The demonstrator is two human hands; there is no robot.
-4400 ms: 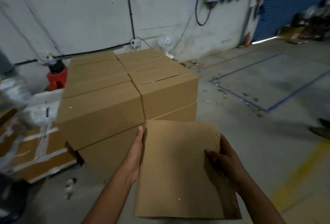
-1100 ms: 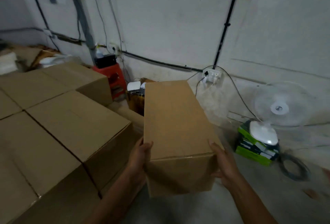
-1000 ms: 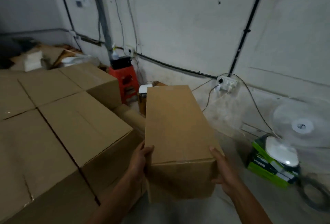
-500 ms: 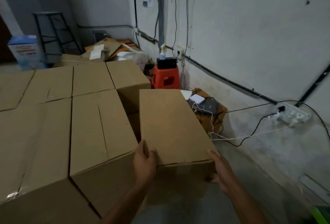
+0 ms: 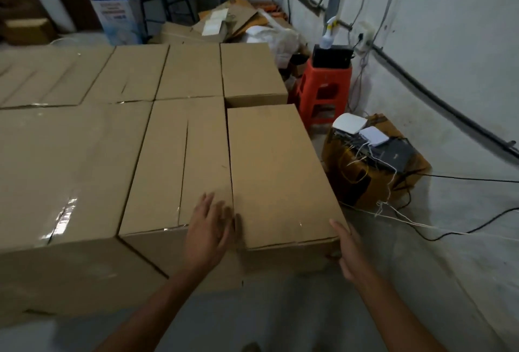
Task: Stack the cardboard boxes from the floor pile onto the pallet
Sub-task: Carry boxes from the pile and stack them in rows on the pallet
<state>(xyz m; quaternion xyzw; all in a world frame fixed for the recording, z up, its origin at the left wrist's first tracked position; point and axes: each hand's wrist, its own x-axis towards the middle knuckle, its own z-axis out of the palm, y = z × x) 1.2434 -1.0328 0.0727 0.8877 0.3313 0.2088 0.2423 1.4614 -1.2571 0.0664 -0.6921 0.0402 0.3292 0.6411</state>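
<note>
**Desk:** Where is the cardboard box (image 5: 278, 174) in this frame?

**Photographer:** At the right end of the front row of a stack of boxes (image 5: 84, 155). Its long side is flush against the neighbouring box (image 5: 179, 160) and its top is level with the rest. A carton of the same brown stands directly behind it. What the stack stands on is hidden by the boxes themselves.

**Desk:** And the hands?

**Photographer:** A person with bare forearms, seen from above. The left hand (image 5: 209, 228) lies palm down with fingers straight and spread, across the seam where the two box tops meet, near the front edge. It has hold of nothing. The right hand (image 5: 351, 250) is at the box's near right corner, fingers straight and pointing forward along the side panel. They lie against the cardboard rather than curling round it. Where the thumb lies I cannot tell.

**Desk:** The surroundings?

**Photographer:** A red stool (image 5: 323, 93) stands near the wall (image 5: 449, 42), right of the back row, with a black case (image 5: 332, 56) and a spray bottle (image 5: 330, 32) on top. Nearer, just beside the box, a brown carton (image 5: 354, 186) sits on the grey floor (image 5: 393, 281). It carries white devices (image 5: 349, 124) and a dark one, with thin cables trailing away over the concrete. Flattened cardboard (image 5: 230, 20) is heaped in the far corner
</note>
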